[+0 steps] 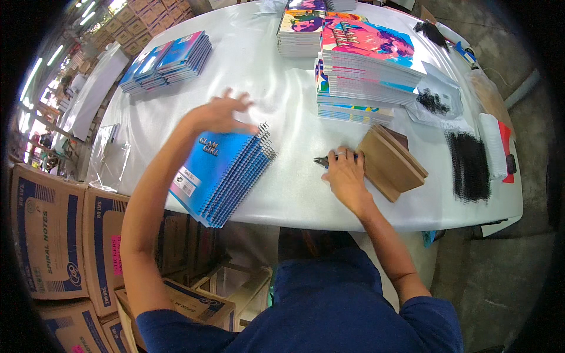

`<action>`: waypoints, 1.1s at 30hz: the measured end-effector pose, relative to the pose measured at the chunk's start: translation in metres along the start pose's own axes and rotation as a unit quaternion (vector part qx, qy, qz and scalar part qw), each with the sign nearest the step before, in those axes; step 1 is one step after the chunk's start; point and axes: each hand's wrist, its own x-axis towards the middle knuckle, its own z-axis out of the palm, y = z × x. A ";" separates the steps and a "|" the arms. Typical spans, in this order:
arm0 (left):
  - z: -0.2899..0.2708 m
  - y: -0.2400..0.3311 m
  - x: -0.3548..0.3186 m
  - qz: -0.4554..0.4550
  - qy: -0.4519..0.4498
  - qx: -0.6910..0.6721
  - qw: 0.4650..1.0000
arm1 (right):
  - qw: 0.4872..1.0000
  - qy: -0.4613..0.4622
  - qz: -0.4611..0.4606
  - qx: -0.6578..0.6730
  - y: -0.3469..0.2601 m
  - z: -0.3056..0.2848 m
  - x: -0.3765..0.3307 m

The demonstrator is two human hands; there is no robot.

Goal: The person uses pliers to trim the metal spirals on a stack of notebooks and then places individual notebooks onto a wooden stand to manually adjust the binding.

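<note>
My left hand (220, 115) hovers with fingers spread just above the far edge of a stack of blue spiral notebooks (226, 173) lying at the table's near left. It holds nothing. My right hand (346, 173) rests on the white table (276, 88) with its fingers over small dark pliers (322, 160), right beside a slanted pile of brown cardboard backs (391, 162).
Tall stacks of colourful covers and pages (365, 70) stand at the back right, another blue notebook stack (168, 62) at the back left. Black spiral coils (468, 165) and a clear bag of black bits (435, 100) lie at right. Cardboard boxes (50, 235) stand left of me.
</note>
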 end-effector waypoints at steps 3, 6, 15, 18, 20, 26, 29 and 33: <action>0.010 0.040 0.020 -0.043 -0.152 0.111 0.981 | 0.997 -0.057 -0.028 0.046 0.007 -0.009 0.009; -0.002 0.058 0.027 -0.102 -0.239 0.077 0.963 | 0.997 -0.075 -0.029 0.023 -0.007 -0.016 0.014; 0.009 0.046 0.018 -0.055 -0.228 0.086 0.968 | 0.932 0.059 -0.275 0.228 -0.045 0.009 -0.015; 0.008 0.049 0.030 -0.087 -0.248 0.111 0.959 | 0.923 0.065 -0.274 0.262 -0.090 0.037 0.001; 0.005 0.046 0.032 -0.091 -0.244 0.098 0.961 | 0.923 0.024 -0.235 0.305 -0.110 0.042 0.011; 0.004 0.030 0.042 -0.056 -0.281 0.046 0.957 | 0.921 0.072 -0.279 0.260 -0.091 0.041 0.010; 0.012 0.020 0.038 -0.071 -0.276 0.029 0.958 | 0.981 0.063 -0.169 0.065 -0.040 0.016 -0.010; 0.004 0.036 0.037 -0.103 -0.282 0.059 0.952 | 0.992 -0.116 -0.035 0.039 0.004 -0.023 -0.016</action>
